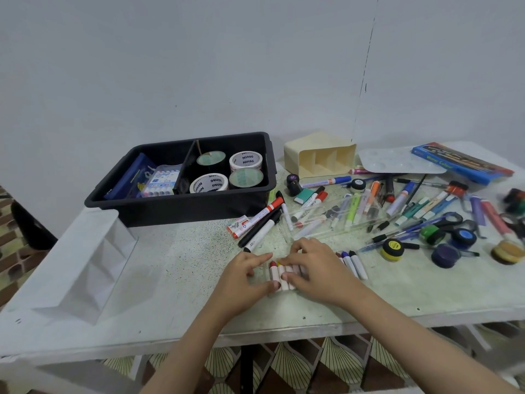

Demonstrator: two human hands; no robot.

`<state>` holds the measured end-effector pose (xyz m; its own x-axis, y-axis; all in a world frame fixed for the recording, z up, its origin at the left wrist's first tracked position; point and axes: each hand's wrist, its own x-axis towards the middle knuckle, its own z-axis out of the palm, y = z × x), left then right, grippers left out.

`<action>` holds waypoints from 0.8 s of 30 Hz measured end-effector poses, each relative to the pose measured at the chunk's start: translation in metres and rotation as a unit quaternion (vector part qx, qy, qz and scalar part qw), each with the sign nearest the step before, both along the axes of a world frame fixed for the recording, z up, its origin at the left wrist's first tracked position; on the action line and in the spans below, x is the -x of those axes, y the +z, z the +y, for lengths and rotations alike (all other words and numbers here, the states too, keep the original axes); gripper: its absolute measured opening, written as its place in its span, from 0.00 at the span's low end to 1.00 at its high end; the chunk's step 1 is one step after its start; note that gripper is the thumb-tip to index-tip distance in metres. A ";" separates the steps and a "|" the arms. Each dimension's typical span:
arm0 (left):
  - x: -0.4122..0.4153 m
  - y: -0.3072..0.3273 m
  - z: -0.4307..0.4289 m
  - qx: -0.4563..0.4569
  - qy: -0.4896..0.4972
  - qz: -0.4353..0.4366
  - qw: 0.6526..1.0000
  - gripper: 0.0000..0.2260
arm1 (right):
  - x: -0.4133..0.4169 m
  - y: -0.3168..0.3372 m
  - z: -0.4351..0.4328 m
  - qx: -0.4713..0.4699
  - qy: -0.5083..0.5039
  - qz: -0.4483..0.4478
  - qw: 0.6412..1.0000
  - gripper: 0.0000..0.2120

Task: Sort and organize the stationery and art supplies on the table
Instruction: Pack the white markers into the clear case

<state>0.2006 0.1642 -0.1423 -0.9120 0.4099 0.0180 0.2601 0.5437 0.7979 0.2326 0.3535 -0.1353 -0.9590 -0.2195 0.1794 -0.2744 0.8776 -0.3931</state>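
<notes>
A row of short white-wrapped crayons (285, 275) lies side by side near the table's front middle. My left hand (245, 275) holds the row's left end between forefinger and thumb. My right hand (315, 265) covers the row's right part, fingers curled over the tops and thumb against the bottoms. A few more crayons (353, 264) with blue and black tips lie just right of it. A black bin (181, 203) at the back left holds tape rolls (245, 160) and a crayon pack (162, 180).
Markers (262, 223), pens, highlighters, scissors (449, 220) and small paint pots (393, 248) are scattered across the right half. A cream divided organiser (319, 155) lies on its side at the back, with a palette and a blue watercolour box (461, 162). A white rack (85, 263) stands left.
</notes>
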 end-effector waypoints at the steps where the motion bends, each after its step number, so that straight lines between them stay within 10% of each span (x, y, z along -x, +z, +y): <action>1: 0.000 0.000 0.000 0.003 -0.002 0.004 1.000 0.24 | 0.000 0.001 0.001 -0.002 0.003 -0.011 1.000 0.19; 19: 0.007 0.003 0.001 0.099 -0.055 0.027 0.993 0.39 | -0.008 0.004 0.027 -0.018 0.035 -0.055 0.998 0.32; 24: 0.010 0.008 0.022 0.058 -0.023 0.126 0.990 0.30 | -0.012 0.015 0.049 0.055 0.006 -0.022 0.998 0.19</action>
